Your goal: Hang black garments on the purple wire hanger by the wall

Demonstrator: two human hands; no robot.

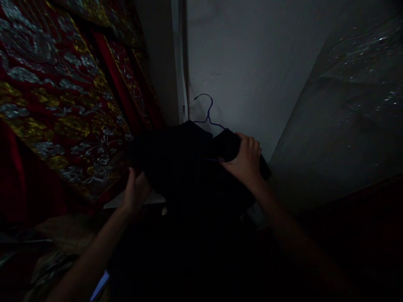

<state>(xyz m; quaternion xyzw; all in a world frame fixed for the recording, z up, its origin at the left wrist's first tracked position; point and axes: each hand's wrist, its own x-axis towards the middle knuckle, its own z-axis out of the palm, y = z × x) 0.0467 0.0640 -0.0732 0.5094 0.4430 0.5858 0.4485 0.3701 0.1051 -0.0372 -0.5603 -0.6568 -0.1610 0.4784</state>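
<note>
A black garment [192,180] hangs over a thin purple clothes hanger [208,119], whose hook points up in front of the wall. My right hand [245,161] is closed around the garment's shoulder, with the thumb near the neckline and the hanger's lower bar. At the garment's other side is my left hand [137,191], its thumb raised beside the dark cloth. Most of the left fingers are behind or against the garment, and the dim light hides whether they grip it. The garment's lower part fades into darkness.
Red cloth [63,88] with gold and silver embroidery hangs at the left. A pale wall [245,58] stands behind the hanger, with a white cable or strip [181,63] running down it. Shiny clear plastic sheeting [352,96] covers the right side. A bluish-white object [100,285] lies low at the left.
</note>
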